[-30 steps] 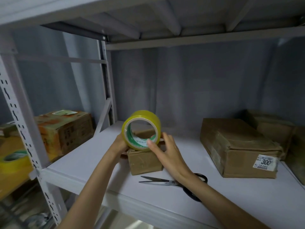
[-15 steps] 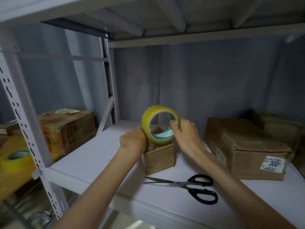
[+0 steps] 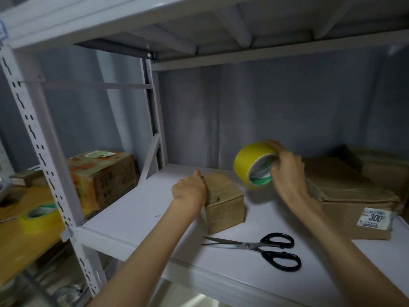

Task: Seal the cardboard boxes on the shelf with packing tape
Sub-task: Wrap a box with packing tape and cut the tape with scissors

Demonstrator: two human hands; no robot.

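A small cardboard box (image 3: 223, 200) stands mid-shelf on the white shelf board (image 3: 141, 209). My left hand (image 3: 190, 191) presses against the box's left top edge, fingers curled down on it. My right hand (image 3: 285, 171) grips a yellow packing tape roll (image 3: 250, 160), fingers through its core, and holds it in the air up and to the right of the box. Whether a tape strip runs from the roll to the box is unclear. A larger flat cardboard box (image 3: 345, 196) with a "300" label lies to the right.
Black-handled scissors (image 3: 265, 247) lie near the shelf's front edge, in front of the small box. More cardboard boxes (image 3: 385, 169) sit at the far right. On the neighbouring left shelf stand an orange printed box (image 3: 104, 176) and another yellow tape roll (image 3: 39, 216). A perforated upright (image 3: 44, 156) divides them.
My right hand has carried the tape roll from above the small box up and off to the right. My left hand has stayed at the box's left top edge.
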